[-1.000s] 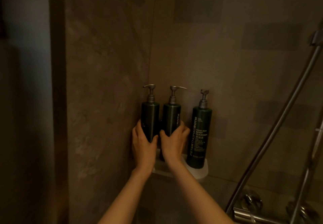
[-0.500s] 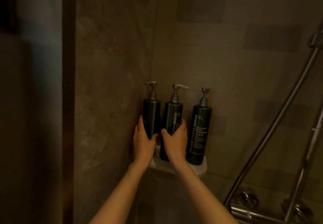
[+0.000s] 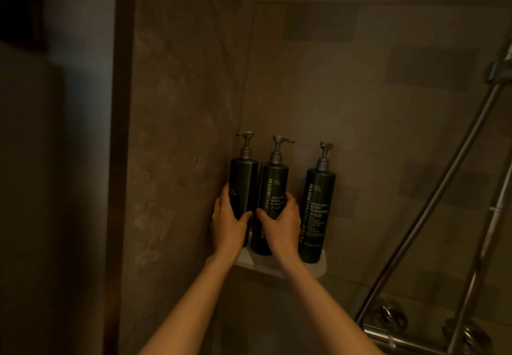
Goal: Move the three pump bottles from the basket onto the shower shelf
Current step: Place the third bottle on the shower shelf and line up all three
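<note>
Gripping shelf-set bottles: left hand (image 3: 227, 226) one, right hand (image 3: 280, 223) another.

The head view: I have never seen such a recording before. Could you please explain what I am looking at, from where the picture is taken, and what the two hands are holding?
There is no machine here. A person wears a camera on the head, so you see their own two bare arms reaching forward into a dim, tiled shower corner. A small white shelf is fixed in that corner, and three dark pump bottles stand upright on it. The left hand has its grip around the left bottle. The right hand has its grip around the middle bottle. The right bottle stands alone, untouched; its label reads "body cleanser". At the right edge you see a metal shower rail. No basket is in view.
</note>
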A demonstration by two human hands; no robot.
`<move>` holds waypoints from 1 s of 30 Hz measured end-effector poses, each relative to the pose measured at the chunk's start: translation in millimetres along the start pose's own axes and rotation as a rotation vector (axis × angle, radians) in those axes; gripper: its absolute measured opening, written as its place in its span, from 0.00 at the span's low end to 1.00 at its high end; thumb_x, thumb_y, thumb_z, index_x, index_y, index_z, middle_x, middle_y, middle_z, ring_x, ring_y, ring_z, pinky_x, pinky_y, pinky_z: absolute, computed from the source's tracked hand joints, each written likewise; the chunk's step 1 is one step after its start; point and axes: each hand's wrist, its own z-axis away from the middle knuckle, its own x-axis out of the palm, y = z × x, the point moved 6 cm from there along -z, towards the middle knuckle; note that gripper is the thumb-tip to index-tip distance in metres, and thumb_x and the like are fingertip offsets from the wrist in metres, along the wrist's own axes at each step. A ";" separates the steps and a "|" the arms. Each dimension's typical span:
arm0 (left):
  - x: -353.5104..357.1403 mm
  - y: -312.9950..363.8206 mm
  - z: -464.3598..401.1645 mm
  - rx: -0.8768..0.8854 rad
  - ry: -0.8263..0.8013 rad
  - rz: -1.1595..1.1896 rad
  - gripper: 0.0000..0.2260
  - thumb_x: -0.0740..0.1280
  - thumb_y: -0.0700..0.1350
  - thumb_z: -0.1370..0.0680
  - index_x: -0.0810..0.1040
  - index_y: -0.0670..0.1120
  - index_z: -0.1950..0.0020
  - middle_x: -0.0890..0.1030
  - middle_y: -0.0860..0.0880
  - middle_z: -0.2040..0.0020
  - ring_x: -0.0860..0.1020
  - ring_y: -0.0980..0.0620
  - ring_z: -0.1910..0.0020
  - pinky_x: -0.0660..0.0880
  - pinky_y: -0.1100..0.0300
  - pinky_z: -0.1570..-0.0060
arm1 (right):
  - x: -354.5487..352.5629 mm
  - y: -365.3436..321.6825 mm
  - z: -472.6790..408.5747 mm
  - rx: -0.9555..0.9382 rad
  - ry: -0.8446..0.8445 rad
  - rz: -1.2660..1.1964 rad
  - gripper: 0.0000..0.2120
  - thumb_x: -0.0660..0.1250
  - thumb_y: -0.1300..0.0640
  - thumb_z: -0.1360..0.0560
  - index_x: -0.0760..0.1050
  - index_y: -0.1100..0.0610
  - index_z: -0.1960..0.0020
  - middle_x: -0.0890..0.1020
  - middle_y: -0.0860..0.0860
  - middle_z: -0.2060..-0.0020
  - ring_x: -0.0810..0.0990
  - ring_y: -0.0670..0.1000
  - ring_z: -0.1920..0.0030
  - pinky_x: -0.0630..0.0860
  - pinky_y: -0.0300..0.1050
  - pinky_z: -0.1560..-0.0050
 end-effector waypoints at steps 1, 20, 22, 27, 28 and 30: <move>1.1 0.2 -0.4 0.000 -0.003 -0.001 0.37 0.72 0.39 0.28 0.58 0.51 0.24 0.70 0.47 0.30 0.69 0.49 0.32 0.65 0.61 0.40 | 0.1 0.0 -0.3 -0.001 0.014 0.008 0.33 0.74 0.57 0.31 0.63 0.56 0.30 0.74 0.52 0.39 0.74 0.50 0.39 0.68 0.41 0.41; 8.7 -4.1 -4.1 0.003 -0.092 0.020 0.33 0.66 0.43 0.22 0.52 0.49 0.22 0.65 0.46 0.26 0.66 0.48 0.28 0.64 0.52 0.29 | 3.3 8.1 -1.5 -0.027 0.006 0.010 0.34 0.71 0.56 0.29 0.60 0.56 0.27 0.73 0.53 0.37 0.73 0.51 0.37 0.71 0.45 0.38; 10.1 -3.0 -5.5 0.008 -0.096 0.045 0.32 0.66 0.42 0.23 0.55 0.49 0.22 0.68 0.46 0.28 0.68 0.48 0.30 0.67 0.51 0.31 | 2.1 9.1 -2.4 -0.028 0.013 0.010 0.33 0.71 0.56 0.28 0.61 0.56 0.27 0.75 0.53 0.37 0.74 0.51 0.38 0.72 0.45 0.39; 11.2 -5.3 -6.9 -0.012 -0.070 0.029 0.32 0.68 0.42 0.24 0.58 0.49 0.23 0.69 0.45 0.31 0.70 0.48 0.33 0.66 0.60 0.40 | 0.1 9.6 -3.1 -0.019 0.043 0.018 0.34 0.72 0.55 0.29 0.61 0.56 0.28 0.74 0.54 0.37 0.74 0.52 0.37 0.73 0.51 0.36; 11.5 -6.1 -7.4 -0.012 -0.075 0.029 0.32 0.68 0.42 0.24 0.58 0.49 0.23 0.69 0.45 0.31 0.70 0.48 0.33 0.66 0.60 0.40 | 0.0 9.8 -3.1 -0.017 0.047 0.017 0.34 0.72 0.55 0.29 0.61 0.56 0.28 0.74 0.54 0.36 0.74 0.52 0.37 0.73 0.52 0.36; 11.5 -6.7 -8.6 -0.012 -0.080 0.024 0.32 0.68 0.42 0.24 0.58 0.49 0.23 0.69 0.45 0.31 0.69 0.48 0.33 0.65 0.60 0.40 | -0.6 10.3 -3.2 -0.014 0.055 0.020 0.34 0.72 0.55 0.29 0.61 0.56 0.28 0.74 0.54 0.36 0.73 0.52 0.36 0.72 0.54 0.35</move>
